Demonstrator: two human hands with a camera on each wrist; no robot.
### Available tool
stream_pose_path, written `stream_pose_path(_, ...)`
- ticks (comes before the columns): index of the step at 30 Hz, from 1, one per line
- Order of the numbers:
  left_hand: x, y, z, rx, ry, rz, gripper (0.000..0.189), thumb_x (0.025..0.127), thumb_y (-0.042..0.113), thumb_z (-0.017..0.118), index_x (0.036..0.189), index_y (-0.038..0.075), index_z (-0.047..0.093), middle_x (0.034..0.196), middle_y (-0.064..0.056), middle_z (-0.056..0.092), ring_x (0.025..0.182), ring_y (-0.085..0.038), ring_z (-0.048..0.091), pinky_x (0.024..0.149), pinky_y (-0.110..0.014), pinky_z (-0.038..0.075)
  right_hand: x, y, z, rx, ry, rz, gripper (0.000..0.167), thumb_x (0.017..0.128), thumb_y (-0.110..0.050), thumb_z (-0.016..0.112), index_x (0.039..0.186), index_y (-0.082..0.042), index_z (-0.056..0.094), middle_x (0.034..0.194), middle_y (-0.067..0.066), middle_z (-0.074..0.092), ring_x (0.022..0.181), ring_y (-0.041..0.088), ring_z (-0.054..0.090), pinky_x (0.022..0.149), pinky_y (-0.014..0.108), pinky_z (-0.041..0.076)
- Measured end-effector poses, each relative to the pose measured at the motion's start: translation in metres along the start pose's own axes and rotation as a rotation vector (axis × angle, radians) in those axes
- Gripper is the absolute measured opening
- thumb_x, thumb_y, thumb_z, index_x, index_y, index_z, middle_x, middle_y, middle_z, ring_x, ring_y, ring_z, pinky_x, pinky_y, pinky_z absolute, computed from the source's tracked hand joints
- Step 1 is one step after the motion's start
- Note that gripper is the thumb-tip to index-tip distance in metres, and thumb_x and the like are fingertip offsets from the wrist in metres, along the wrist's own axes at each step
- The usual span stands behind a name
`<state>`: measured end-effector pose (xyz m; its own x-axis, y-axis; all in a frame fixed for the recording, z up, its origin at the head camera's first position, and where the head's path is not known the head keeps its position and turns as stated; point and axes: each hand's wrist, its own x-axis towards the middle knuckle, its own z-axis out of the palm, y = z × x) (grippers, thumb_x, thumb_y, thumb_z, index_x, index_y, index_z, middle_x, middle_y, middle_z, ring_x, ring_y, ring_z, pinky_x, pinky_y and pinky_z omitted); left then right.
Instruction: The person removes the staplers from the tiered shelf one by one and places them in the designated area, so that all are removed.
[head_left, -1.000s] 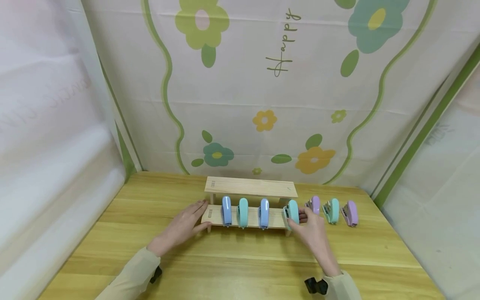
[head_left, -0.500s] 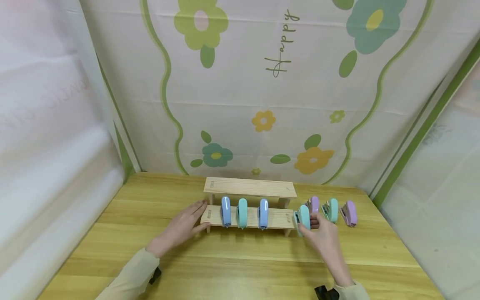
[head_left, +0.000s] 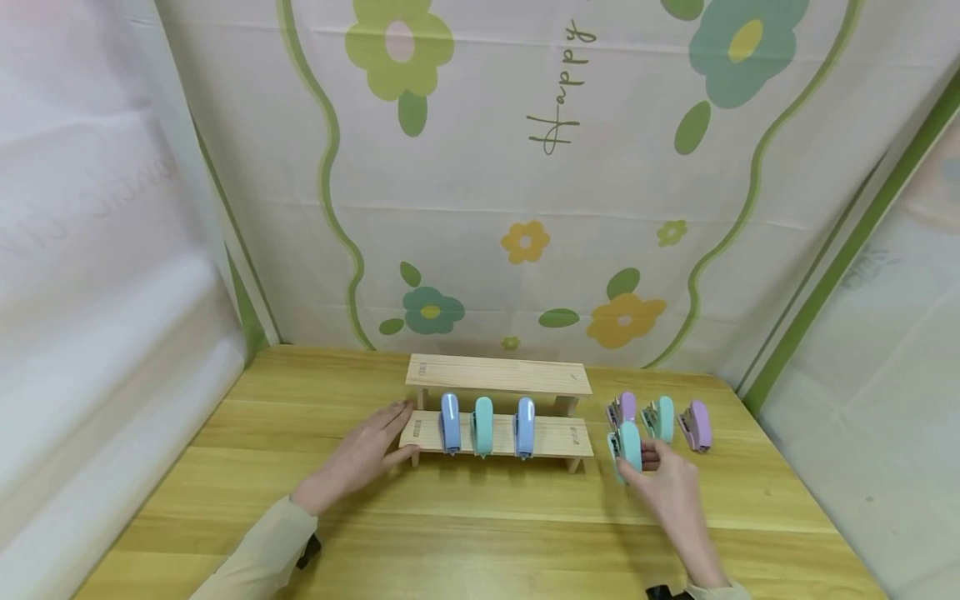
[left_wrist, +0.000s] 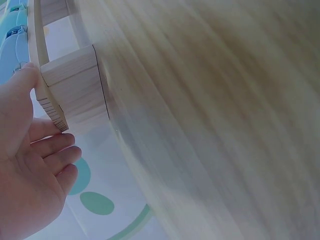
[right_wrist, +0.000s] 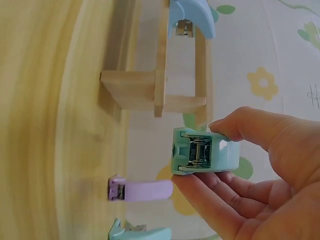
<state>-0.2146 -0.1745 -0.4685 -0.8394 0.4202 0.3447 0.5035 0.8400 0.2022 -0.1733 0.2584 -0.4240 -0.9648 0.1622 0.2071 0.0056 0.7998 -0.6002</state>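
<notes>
My right hand (head_left: 670,483) pinches a mint-green stapler (head_left: 628,444) between thumb and fingers, off the right end of the two-tier wooden display rack (head_left: 558,435). In the right wrist view the stapler (right_wrist: 205,151) is held above the table, its metal spring part facing the camera. My left hand (head_left: 358,458) holds the left end of the rack's lower step, thumb at the front and fingers toward the back. Along that step stand a blue stapler (head_left: 450,423), a mint-green stapler (head_left: 483,426) and another blue stapler (head_left: 525,427).
On the table (head_left: 480,533) right of the rack stand a purple stapler (head_left: 624,408), a mint-green stapler (head_left: 660,418) and another purple stapler (head_left: 697,426). The rack's upper step (head_left: 498,374) lies behind. Flower-printed cloth (head_left: 465,192) walls the back and sides.
My right hand has carried the mint-green stapler from the right end of the lower step, rightward and a little toward me. The left hand stays at the rack's end.
</notes>
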Motion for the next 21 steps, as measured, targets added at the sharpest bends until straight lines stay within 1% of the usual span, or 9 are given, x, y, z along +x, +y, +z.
stream_pose_path(5,0.000,0.000,0.000,-0.008,0.000,-0.001,0.071,0.092,0.039,0.069,0.142,-0.007,0.048,0.147,-0.026,0.049,0.134,-0.042,0.051,0.112,-0.054,0.045,-0.001,0.009,-0.001,-0.020,0.014,0.000,0.042,0.081,-0.019,0.078,0.110,0.009,0.064,0.098,0.026,0.073,0.088,0.033,0.071,0.075,0.040,0.063)
stream_pose_path(12,0.000,0.000,0.000,0.009,0.003,0.006,0.073,0.092,0.042,0.068,0.142,-0.007,0.048,0.147,-0.025,0.049,0.134,-0.041,0.052,0.112,-0.053,0.045,-0.001,0.021,-0.002,-0.021,-0.013,0.028,0.045,0.081,-0.020,0.078,0.112,0.010,0.063,0.099,0.027,0.073,0.085,0.031,0.071,0.069,0.034,0.062)
stream_pose_path(21,0.000,0.001,-0.001,0.008,0.006,0.011,0.072,0.092,0.041,0.068,0.142,-0.007,0.048,0.147,-0.026,0.049,0.134,-0.042,0.052,0.111,-0.053,0.046,-0.002,0.033,0.000,-0.034,-0.033,0.031,0.043,0.081,-0.020,0.078,0.109,0.010,0.064,0.097,0.026,0.073,0.083,0.030,0.071,0.067,0.032,0.062)
